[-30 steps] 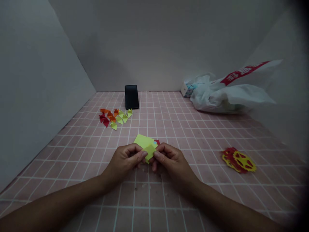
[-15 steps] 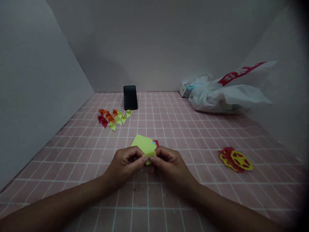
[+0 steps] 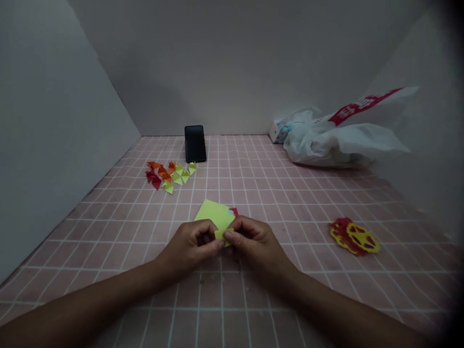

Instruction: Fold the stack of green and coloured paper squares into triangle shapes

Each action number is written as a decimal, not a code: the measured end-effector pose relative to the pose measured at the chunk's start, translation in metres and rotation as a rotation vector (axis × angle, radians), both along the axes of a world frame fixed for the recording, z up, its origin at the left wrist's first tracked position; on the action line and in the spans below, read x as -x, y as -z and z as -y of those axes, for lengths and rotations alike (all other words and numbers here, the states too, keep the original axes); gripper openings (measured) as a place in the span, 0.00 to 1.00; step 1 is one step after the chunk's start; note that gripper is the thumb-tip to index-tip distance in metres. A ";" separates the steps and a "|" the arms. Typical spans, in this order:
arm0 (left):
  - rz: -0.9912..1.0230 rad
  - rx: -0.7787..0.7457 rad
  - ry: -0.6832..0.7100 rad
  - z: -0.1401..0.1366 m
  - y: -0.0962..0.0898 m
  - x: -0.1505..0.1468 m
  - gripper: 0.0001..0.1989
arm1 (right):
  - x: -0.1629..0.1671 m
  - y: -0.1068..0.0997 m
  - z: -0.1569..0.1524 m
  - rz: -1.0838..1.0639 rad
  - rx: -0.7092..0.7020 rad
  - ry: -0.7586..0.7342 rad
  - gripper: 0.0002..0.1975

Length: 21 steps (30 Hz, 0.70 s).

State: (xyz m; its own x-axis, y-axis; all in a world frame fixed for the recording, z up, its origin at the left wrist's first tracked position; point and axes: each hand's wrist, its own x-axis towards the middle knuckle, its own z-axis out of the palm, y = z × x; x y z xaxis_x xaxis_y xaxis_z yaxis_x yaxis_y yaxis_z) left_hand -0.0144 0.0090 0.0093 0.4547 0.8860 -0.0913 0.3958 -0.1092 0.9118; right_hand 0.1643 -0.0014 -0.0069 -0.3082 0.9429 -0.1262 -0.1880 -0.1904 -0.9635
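Between my two hands is a small folded piece of yellow paper (image 3: pixel 224 235). My right hand (image 3: pixel 259 241) pinches it with the thumb on its near face. My left hand (image 3: pixel 192 241) is closed at its left side, thumb and fingertips on the lower left edge. Just beyond the hands lies a larger yellow paper sheet (image 3: pixel 213 212) on the table, its near part hidden by the fingers. A bit of red paper (image 3: pixel 235 211) and a small pale blue spot show at its right edge.
Several small folded paper pieces (image 3: pixel 168 175) in red, orange and yellow lie at the left on the gridded tablecloth (image 3: pixel 253 188). Behind them a black phone (image 3: pixel 195 144) leans back. Red and yellow paper cutouts (image 3: pixel 355 237) lie right; a white plastic bag (image 3: pixel 326 145) and box (image 3: pixel 277 133) stand at back right.
My left thumb has slid down and off the face of the folded paper, showing more of it. My right hand keeps its pinch. The view has tilted slightly.
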 end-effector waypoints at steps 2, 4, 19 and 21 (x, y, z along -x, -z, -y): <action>0.011 0.022 0.032 0.000 -0.002 0.000 0.11 | 0.000 -0.001 0.001 0.015 0.004 0.024 0.09; -0.016 0.021 0.054 0.000 -0.004 0.000 0.11 | -0.001 -0.002 0.002 0.013 0.022 0.060 0.09; 0.082 0.179 0.005 -0.001 -0.003 -0.001 0.14 | 0.000 -0.001 0.004 0.006 0.045 0.069 0.12; 0.049 0.136 0.002 0.000 -0.004 -0.002 0.15 | 0.000 0.000 0.005 0.021 0.016 0.065 0.12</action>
